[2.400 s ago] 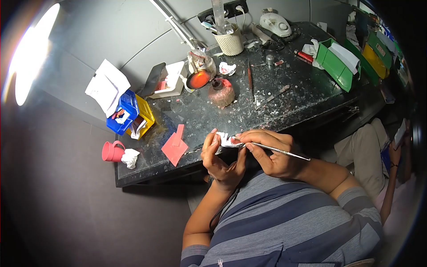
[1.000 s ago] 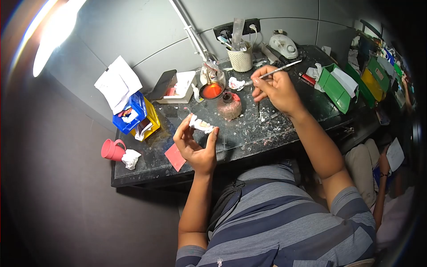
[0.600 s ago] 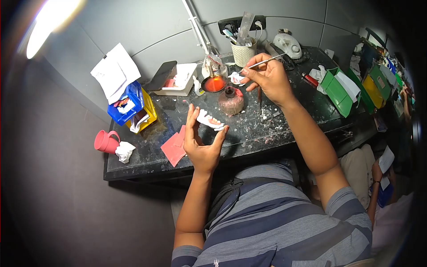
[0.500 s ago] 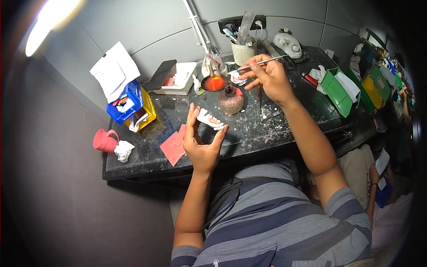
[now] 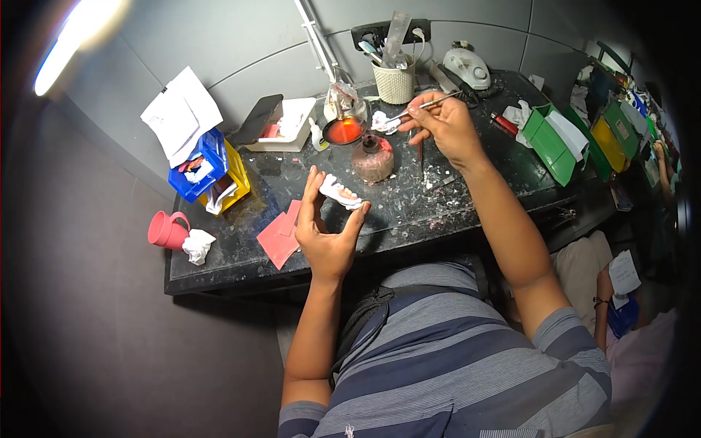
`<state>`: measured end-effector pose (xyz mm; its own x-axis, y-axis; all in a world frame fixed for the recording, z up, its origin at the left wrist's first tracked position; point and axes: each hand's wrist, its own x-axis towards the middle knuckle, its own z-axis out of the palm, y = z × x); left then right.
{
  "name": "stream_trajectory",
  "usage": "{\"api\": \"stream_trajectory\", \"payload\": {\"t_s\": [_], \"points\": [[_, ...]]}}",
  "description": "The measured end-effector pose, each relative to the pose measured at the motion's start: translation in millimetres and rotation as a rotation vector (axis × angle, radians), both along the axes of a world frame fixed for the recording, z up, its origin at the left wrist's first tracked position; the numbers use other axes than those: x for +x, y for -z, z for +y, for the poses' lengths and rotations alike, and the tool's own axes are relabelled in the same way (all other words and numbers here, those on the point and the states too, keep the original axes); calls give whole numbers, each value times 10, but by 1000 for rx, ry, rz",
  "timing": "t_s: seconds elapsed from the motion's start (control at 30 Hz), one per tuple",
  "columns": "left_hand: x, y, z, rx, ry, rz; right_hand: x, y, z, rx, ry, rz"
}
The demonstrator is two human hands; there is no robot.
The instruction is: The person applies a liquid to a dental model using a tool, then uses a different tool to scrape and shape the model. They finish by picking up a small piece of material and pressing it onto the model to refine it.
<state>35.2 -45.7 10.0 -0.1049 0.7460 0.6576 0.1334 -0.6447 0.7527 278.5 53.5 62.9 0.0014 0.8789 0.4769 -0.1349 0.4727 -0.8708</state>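
My left hand [image 5: 326,237] grips a white dental cast [image 5: 340,192] with pink wax and teeth along it, held between thumb and fingers above the front of the bench. In my right hand [image 5: 444,128] is a thin metal wax carving tool [image 5: 432,103], pinched like a pen. The tool's left end overlaps a white crumpled piece [image 5: 382,123] behind the burner in this view. A round glass spirit burner [image 5: 373,162] with a dark neck stands between my hands, below the tool. Pink wax sheets [image 5: 277,242] lie on the bench beside my left hand.
Bench lamp [image 5: 345,131] glows orange at the back, near a white box [image 5: 293,131], a small bottle [image 5: 317,136] and a tool cup [image 5: 395,85]. Blue and yellow bins [image 5: 196,175] and a pink mug [image 5: 166,231] stand left; a green bin [image 5: 553,150] right. Another person sits at far right.
The view has shifted slightly, so the bench appears a little further left and up. My right hand and the carving tool have moved slightly right relative to the bench. Both grips are unchanged.
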Motion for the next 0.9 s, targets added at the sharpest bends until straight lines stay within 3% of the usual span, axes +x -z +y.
{"api": "stream_trajectory", "payload": {"t_s": [0.07, 0.4, 0.63, 0.9], "points": [[0, -2, -8, -23, 17, 5, -1, -6, -22, -105, -35, -25], [-30, 69, 23, -6, 38, 5, -3, 0, -47, -84, -37, -67], [-50, 31, 19, 66, 18, 122, -38, -8, -29, 76, -62, 1], [-30, 31, 13, 48, 84, 45, -163, 13, -35, 119, -29, -106]]}}
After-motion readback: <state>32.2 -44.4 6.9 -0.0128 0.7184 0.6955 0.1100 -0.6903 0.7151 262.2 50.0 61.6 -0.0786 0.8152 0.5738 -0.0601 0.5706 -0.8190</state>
